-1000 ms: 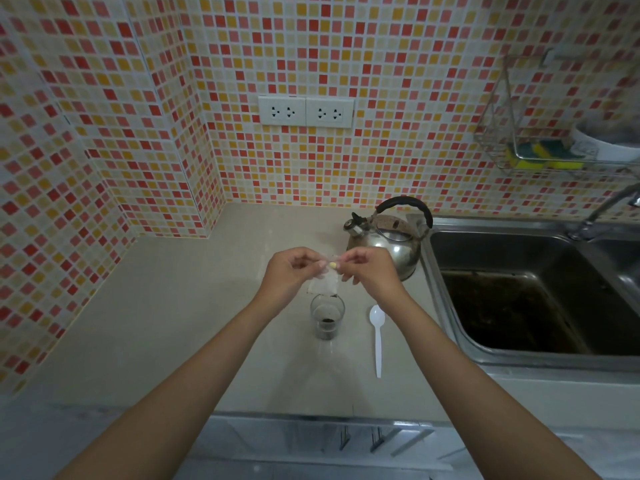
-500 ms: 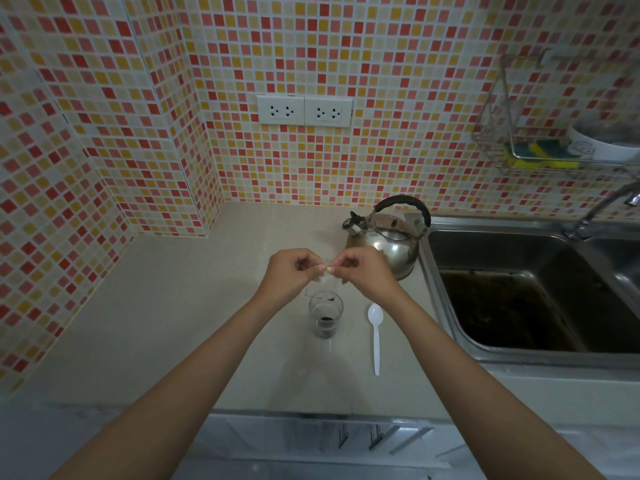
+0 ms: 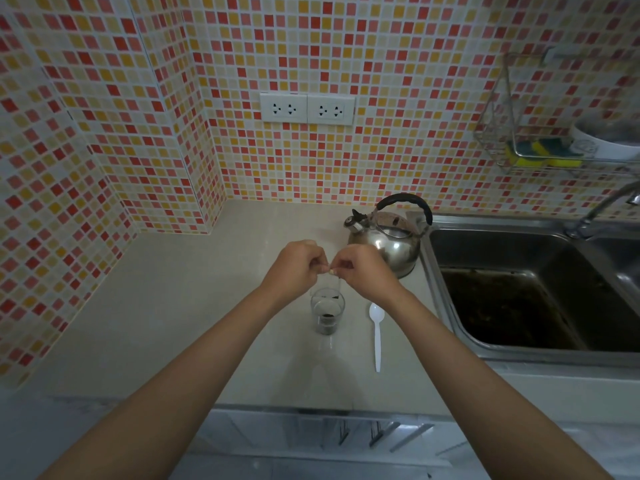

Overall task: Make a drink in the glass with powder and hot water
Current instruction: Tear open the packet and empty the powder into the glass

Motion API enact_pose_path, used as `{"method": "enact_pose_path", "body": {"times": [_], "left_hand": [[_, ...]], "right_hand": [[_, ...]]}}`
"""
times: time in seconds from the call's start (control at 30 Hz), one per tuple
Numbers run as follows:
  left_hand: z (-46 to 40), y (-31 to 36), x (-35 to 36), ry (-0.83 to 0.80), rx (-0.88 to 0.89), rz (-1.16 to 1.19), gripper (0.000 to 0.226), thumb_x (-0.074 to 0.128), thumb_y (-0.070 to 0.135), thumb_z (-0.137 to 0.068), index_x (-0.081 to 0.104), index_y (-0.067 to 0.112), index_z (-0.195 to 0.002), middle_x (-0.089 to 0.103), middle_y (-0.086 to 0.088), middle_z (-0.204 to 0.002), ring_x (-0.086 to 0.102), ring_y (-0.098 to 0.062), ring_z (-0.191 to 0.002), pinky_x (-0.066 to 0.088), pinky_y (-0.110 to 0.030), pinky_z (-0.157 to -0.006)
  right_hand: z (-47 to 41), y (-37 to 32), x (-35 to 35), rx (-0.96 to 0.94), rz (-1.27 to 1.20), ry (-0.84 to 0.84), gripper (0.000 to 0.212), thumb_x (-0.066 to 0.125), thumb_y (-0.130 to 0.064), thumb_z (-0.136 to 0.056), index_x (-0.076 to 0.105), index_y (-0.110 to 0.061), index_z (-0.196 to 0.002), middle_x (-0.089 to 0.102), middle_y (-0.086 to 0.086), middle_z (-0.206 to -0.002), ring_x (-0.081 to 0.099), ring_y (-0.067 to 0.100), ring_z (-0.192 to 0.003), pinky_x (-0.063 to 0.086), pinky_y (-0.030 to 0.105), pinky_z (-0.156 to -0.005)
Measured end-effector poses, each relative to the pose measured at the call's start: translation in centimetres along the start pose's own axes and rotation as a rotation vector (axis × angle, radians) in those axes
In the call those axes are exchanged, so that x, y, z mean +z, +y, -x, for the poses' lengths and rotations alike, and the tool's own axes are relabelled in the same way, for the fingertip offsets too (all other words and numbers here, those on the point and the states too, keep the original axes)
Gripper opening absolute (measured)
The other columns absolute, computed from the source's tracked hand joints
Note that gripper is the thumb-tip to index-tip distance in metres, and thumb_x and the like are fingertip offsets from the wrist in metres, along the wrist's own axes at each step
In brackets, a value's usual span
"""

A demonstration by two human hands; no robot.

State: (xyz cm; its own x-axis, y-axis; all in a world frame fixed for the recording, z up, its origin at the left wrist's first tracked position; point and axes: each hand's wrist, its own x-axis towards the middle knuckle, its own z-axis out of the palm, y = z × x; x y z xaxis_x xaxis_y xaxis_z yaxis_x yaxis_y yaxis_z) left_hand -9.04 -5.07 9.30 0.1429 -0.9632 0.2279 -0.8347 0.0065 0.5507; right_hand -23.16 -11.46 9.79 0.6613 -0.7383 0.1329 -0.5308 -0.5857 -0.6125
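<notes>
Glass: our glass [image 3: 327, 310] stands on the table [image 3: 194, 306] nearest us, dark powder at its bottom.
Spoon: a white spoon [image 3: 376, 336] lies just right of it, ready for stirring, we judge.
Grips: left hand [image 3: 294, 268] and right hand [image 3: 363, 271] each pinch a small clear packet [image 3: 333, 278] above the glass, so powder falls in.
Kettle: a steel kettle [image 3: 389, 242] waits behind, beside the sink [image 3: 519, 282]; nothing blocks it.

Two bare forearms, no sleeves visible
</notes>
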Motion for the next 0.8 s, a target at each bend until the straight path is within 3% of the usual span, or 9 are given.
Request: {"method": "enact_pose_path", "body": {"times": [0.17, 0.33, 0.53, 0.7, 0.8], "left_hand": [[0.4, -0.2, -0.2, -0.030, 0.043, 0.011, 0.004, 0.071, 0.004, -0.080, 0.074, 0.004, -0.082, 0.055, -0.001, -0.072, 0.052, -0.016, -0.069, 0.036, -0.021, -0.065], [0.4, -0.1, -0.6, -0.024, 0.058, 0.028, 0.003, 0.071, 0.003, -0.079, 0.074, 0.003, -0.081, 0.055, -0.002, -0.071, 0.052, -0.016, -0.068, 0.038, -0.022, -0.064], [0.3, -0.4, -0.4, -0.014, 0.052, 0.029, 0.003, 0.072, 0.001, -0.077, 0.073, 0.002, -0.079, 0.062, -0.010, -0.075, 0.055, -0.019, -0.070, 0.040, -0.024, -0.066], [0.5, -1.4, -0.3, -0.017, -0.022, 0.144, 0.009, 0.076, 0.021, -0.077, 0.074, 0.013, -0.083, 0.062, 0.001, -0.076, 0.055, -0.012, -0.070, 0.045, -0.025, -0.068], [1.1, -1.9, -0.2, -0.005, -0.244, 0.376, 0.031, 0.083, 0.027, -0.069, 0.069, 0.017, -0.094, 0.067, 0.001, -0.087, 0.062, -0.011, -0.077, 0.051, -0.027, -0.072]], "right_hand": [[0.1, -0.2, 0.0, 0.007, 0.036, -0.052, 0.013, 0.066, -0.008, -0.081, 0.076, -0.009, -0.089, 0.069, 0.008, -0.085, 0.061, 0.019, -0.075, 0.050, 0.032, -0.068], [-0.1, -0.5, -0.3, 0.005, 0.014, -0.039, 0.011, 0.067, -0.005, -0.080, 0.075, -0.003, -0.087, 0.071, 0.013, -0.085, 0.056, 0.014, -0.070, 0.042, 0.024, -0.066], [0.0, -0.8, 0.2, 0.018, -0.024, -0.026, 0.010, 0.067, -0.002, -0.080, 0.075, -0.001, -0.086, 0.071, 0.016, -0.084, 0.058, 0.014, -0.067, 0.046, 0.023, -0.064], [-0.1, -0.5, 0.1, 0.086, -0.116, -0.020, 0.010, 0.069, -0.006, -0.081, 0.075, -0.002, -0.088, 0.069, 0.011, -0.076, 0.051, 0.002, -0.051, 0.042, 0.014, -0.052], [-0.2, -0.6, 0.0, 0.175, -0.281, 0.017, 0.008, 0.068, -0.002, -0.080, 0.073, 0.001, -0.086, 0.066, 0.006, -0.064, 0.055, 0.001, -0.041, 0.043, 0.010, -0.045]]}}
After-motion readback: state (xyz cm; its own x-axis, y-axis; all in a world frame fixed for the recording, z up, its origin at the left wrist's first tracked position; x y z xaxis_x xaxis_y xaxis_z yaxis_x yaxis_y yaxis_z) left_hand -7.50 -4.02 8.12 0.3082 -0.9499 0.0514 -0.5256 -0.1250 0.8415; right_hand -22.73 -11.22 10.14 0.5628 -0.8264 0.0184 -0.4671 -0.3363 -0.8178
